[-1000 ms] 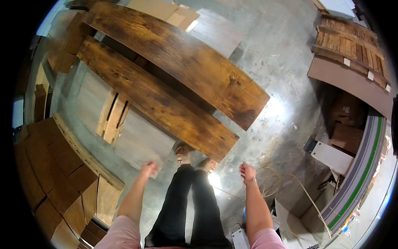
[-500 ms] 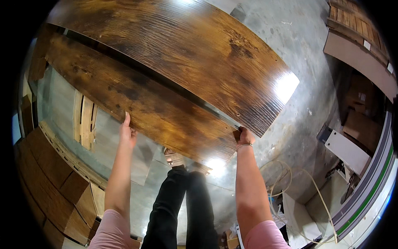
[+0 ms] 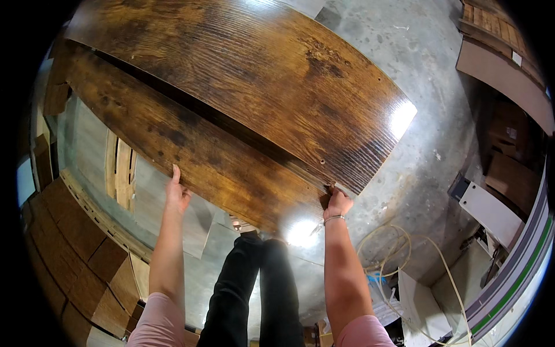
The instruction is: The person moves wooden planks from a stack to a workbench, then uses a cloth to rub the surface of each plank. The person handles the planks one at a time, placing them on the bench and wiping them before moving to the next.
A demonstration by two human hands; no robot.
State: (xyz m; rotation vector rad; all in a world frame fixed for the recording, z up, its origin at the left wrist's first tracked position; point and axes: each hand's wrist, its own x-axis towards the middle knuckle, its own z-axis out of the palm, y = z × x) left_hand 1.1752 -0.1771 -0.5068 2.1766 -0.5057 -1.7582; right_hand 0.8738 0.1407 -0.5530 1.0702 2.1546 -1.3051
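Across the view, from 10 o'clock to about 5 o'clock, lies the narrower board (image 3: 193, 147), dark brown with a wood-grain face. Its near edge bows toward the person; glare whitens the near end.

Left hand (image 3: 178, 194), just below 9 o'clock: closed at the board's near edge, thumb up on the face, remaining fingers curled below the edge. Fingertips hidden.

Right hand (image 3: 338, 202), at 4 o'clock: closed round the board's right-hand end, at the corner by the gap. Fingers partly hidden; whether they also touch the wider board (image 3: 248, 87) cannot be told. A thin bracelet (image 3: 334, 218) circles the wrist.

Wider board: same brown finish, beyond the narrower one, spanning 10 to 2 o'clock. A dark gap runs between the two, tapering toward the right hand. Contact at the right-hand end: cannot tell.

Surroundings. Grey concrete floor (image 3: 404, 185) visible at 3 o'clock. Pale wooden slats (image 3: 123, 170) near 9 o'clock, beyond the near edge. Brown stack (image 3: 66, 243) at 8 o'clock. Pale looped hose (image 3: 410, 246) at 4 o'clock, near the right forearm. White panel (image 3: 491, 214) just past 3 o'clock, beside brown cartons (image 3: 511, 179). Legs in black trousers (image 3: 234, 295) stand between the forearms, 6 to 7 o'clock.
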